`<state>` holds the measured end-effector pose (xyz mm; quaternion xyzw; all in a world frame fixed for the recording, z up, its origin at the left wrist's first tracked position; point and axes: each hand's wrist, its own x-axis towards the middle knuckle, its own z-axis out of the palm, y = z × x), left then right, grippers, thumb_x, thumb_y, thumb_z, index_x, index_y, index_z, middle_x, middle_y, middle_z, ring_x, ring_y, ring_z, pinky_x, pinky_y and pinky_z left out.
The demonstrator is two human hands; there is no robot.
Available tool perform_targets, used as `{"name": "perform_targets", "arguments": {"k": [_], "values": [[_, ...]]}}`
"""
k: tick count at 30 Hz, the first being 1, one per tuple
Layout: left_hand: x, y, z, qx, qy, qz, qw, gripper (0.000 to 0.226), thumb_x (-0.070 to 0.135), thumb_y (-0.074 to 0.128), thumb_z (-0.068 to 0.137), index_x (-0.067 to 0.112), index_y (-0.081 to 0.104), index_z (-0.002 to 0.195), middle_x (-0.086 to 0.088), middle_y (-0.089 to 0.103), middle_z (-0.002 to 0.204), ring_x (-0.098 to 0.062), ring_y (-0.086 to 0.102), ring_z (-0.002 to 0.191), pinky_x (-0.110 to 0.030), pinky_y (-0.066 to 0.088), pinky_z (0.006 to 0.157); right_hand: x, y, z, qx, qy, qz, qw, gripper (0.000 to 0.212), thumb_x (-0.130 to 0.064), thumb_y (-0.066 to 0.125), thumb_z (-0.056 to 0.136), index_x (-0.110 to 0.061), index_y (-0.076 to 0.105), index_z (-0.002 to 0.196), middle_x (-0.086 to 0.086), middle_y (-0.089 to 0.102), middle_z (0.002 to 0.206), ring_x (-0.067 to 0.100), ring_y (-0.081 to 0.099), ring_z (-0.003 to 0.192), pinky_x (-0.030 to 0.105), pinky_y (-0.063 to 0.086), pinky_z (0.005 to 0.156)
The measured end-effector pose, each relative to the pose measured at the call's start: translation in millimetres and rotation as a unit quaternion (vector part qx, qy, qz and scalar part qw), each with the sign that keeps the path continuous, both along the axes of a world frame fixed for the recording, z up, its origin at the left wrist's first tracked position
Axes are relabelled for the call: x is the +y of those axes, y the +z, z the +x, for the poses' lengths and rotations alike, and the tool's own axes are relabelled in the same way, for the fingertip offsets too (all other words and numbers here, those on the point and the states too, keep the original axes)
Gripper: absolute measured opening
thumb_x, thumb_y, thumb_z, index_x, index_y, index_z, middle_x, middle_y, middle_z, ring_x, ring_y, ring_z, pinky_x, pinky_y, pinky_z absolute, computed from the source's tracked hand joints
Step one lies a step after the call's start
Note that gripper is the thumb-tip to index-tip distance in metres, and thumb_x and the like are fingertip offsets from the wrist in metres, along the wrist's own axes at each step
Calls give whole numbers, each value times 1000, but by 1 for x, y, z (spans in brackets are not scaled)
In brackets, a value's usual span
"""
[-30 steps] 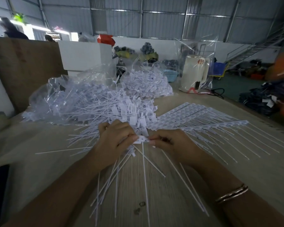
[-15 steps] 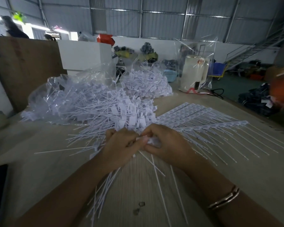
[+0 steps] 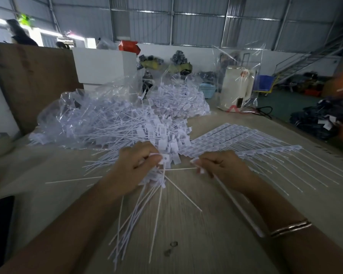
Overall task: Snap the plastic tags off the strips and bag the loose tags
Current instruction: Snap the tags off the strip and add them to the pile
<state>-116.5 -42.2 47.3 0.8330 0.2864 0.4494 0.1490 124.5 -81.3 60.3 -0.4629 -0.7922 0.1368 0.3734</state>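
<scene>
Two hands at centre frame. Left hand, fingers curled, clamped on a bundle of loose tags whose thin tails fan toward the lower frame. Right hand, fingers curled, pinching a single tag whose stem runs down under the wrist. One bangle on the right wrist. Two clear bags stuffed with white tags, upper centre-left. Several uncut strips fanned flat, right of centre, tails pointing to the lower right; exact number hard to count. Pale wood-grain table underneath. Behind, a brown board at upper left, a white box, corrugated metal walls, a staircase at upper right. Tags white, slim, each with a small flat rectangular head.
</scene>
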Motion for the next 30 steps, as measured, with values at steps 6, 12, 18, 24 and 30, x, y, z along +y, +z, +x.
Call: {"name": "perform_targets", "arguments": {"k": [6,12,18,24,30], "values": [[17,-11,-8,134,283,27,949,51,58,20,89,29,61,81,9,52,79,-11,52,85,-41,27,81,14,-19,-23,39,-98,26,994,19,-26,57,91,-16,71,100,-5,65,87,2,57,76,14,39,65],[5,-12,1,145,302,74,939,55,49,17,89,26,62,108,3,54,111,-19,45,105,-36,20,84,31,-26,-8,-69,-173,54,981,36,-15,40,98,-17,51,132,6,60,120,15,56,100,24,41,85],[-15,-15,25,241,69,146,957,38,45,35,92,30,61,116,10,53,127,-5,38,120,-31,23,92,53,-17,54,-154,-263,-63,950,36,-17,48,92,-16,52,128,5,54,131,22,52,114,34,42,95],[-13,-30,33,334,-4,116,935,49,56,22,93,36,50,129,19,39,143,0,29,134,-23,17,103,68,-13,73,-424,-198,-56,882,38,-41,39,97,-29,48,132,-2,51,133,17,49,120,36,30,104],[1,-31,18,313,74,115,940,39,49,32,94,38,62,117,23,56,125,1,43,125,-28,6,104,68,-1,90,-258,-226,104,934,29,-20,50,95,-20,58,122,8,55,113,25,54,103,47,34,104]]}}
